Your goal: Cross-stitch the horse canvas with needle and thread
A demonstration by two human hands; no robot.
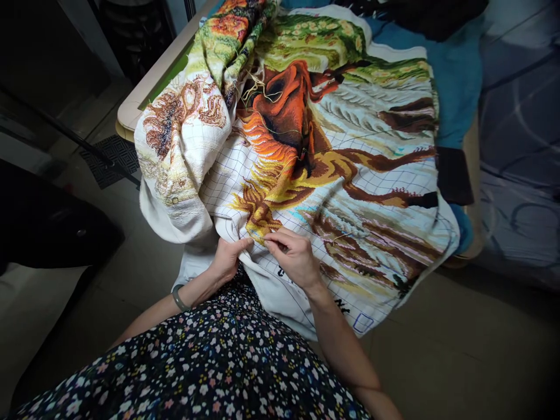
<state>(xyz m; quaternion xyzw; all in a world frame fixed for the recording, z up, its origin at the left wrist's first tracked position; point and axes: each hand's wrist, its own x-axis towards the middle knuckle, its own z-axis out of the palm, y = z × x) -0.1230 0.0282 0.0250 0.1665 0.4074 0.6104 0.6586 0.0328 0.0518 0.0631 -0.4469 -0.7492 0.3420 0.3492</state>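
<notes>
A large embroidery cloth [219, 175] with horse figures and a blue drawn grid is spread over a table and hangs toward my lap. At its near edge my left hand [228, 255] grips a fold of the fabric, thumb on top. My right hand [294, 255] is pinched just above the stitched golden horse head [261, 219]. Whatever lies between its fingertips is too small to make out. Loose yellowish threads [262, 87] rest on the cloth near the orange horse [284, 111].
The pale wooden table rim [131, 111] shows at the left, with a blue cloth [459, 87] under the embroidery at the right. Dark fabric [437, 17] lies at the back. A thin dark pole [56, 125] slants across the left, above a patterned floor mat [109, 160].
</notes>
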